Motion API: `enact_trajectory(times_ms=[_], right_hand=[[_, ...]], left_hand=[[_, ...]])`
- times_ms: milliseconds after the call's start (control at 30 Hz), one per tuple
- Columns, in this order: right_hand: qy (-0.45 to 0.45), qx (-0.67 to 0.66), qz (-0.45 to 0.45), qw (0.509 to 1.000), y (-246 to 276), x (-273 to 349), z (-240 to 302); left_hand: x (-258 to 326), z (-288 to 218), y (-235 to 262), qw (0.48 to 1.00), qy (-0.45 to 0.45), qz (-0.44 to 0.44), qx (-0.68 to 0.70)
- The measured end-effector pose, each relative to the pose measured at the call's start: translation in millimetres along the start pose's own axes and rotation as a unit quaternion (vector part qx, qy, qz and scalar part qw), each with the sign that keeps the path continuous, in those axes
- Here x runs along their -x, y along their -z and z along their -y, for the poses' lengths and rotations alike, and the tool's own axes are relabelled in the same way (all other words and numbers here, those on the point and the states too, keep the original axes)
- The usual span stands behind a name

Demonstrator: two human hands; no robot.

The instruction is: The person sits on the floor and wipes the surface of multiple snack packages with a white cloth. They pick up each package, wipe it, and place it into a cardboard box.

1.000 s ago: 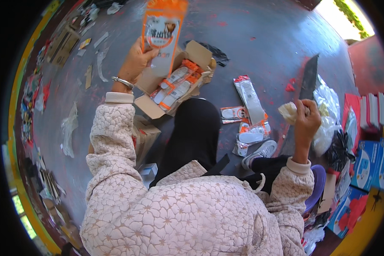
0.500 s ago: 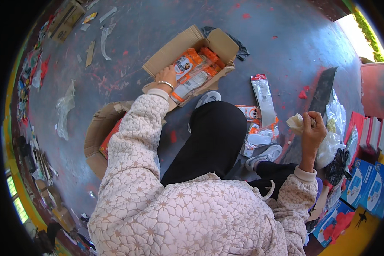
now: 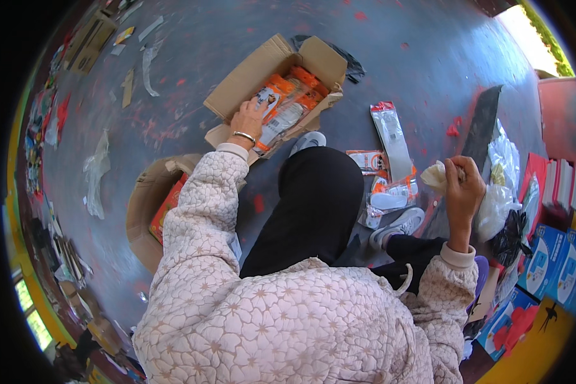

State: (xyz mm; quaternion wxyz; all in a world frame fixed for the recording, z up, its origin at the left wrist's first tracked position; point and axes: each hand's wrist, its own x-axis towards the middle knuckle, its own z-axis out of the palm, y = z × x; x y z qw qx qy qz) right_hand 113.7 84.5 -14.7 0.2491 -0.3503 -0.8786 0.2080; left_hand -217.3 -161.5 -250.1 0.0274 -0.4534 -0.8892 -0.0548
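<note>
My left hand (image 3: 248, 120), with a bracelet at its wrist, reaches over the near left edge of an open cardboard box (image 3: 240, 80). Its fingers lie stretched over an orange-and-clear packet (image 3: 281, 115), one of several in the box; a pale, sole-shaped piece shows through the plastic. Off to the right, my right hand (image 3: 465, 195) is raised and closed on a crumpled cream cloth (image 3: 434, 177). Between my hands, more packets with pale insoles (image 3: 388, 201) lie on the floor beside a long clear packet with a red top (image 3: 393, 137).
A second cardboard box (image 3: 146, 198) with a red item inside stands left of my knee. Black plastic (image 3: 353, 64) lies behind the open box. At right are white plastic bags (image 3: 496, 208), a black bag (image 3: 512, 237) and blue boxes (image 3: 553, 265). Scraps litter the far left.
My left hand has moved slightly farther over the packets in the box. My right hand has turned a little, still with the cream cloth. The view has shifted slightly.
</note>
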Motion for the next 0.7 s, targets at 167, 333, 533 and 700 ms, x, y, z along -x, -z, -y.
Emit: enact_trajectory(times_ms=[167,333,533,700], right_hand=[[-0.014,-0.001,-0.034,0.999,2,-2,-9],[-0.106,-0.062,-0.133,0.983,13,-17,-47],[-0.248,-0.325,-0.177,0.895,34,-14,-73],[-0.295,-0.355,-0.176,0.87,60,-2,-86]], left_hand=[[-4,-21,-18,0.94,0.031,0.337,-0.052],[-16,19,-61,0.917,-0.008,0.399,0.001],[-74,-3,57,0.979,-0.073,0.143,0.13],[-63,-136,233,0.938,-0.134,0.108,0.301]])
